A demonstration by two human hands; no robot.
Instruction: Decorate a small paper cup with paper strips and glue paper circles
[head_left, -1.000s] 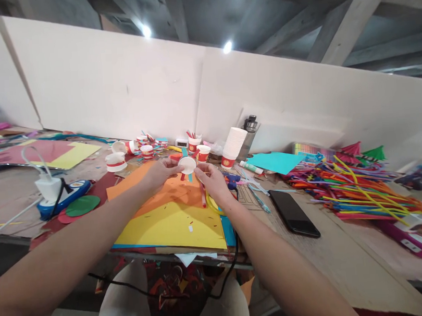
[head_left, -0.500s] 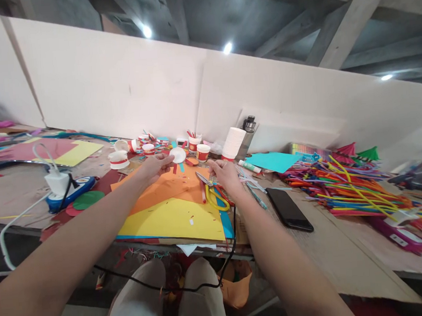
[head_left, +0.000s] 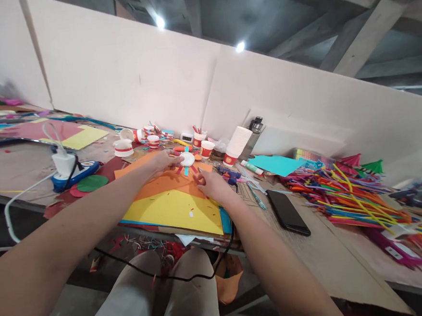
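A round white paper piece (head_left: 187, 159), with red and light-blue strips sticking out around it, is above the orange paper (head_left: 162, 188). My left hand (head_left: 166, 162) pinches its left edge between closed fingers. Just below and right of it, my right hand (head_left: 213, 184) has its fingers curled together near a red strip. Whatever is between those fingertips is too small to make out. Yellow paper (head_left: 171, 213) lies under the orange sheet. A bit of yellow scissors handle shows beside my right hand, which covers most of it.
Behind stand red-and-white paper cups (head_left: 207, 149), a cup stack (head_left: 239, 141) and cut-down cups (head_left: 123, 147). To the right are a blue glue gun (head_left: 232, 176), phone (head_left: 287, 212) and pipe cleaners (head_left: 358, 196). A power strip (head_left: 75, 176) is left; a black cable (head_left: 183, 279) hangs across my lap.
The white piece now shows strips radiating all around it. My right hand has moved left and down toward it, over the scissors. The view has tilted slightly.
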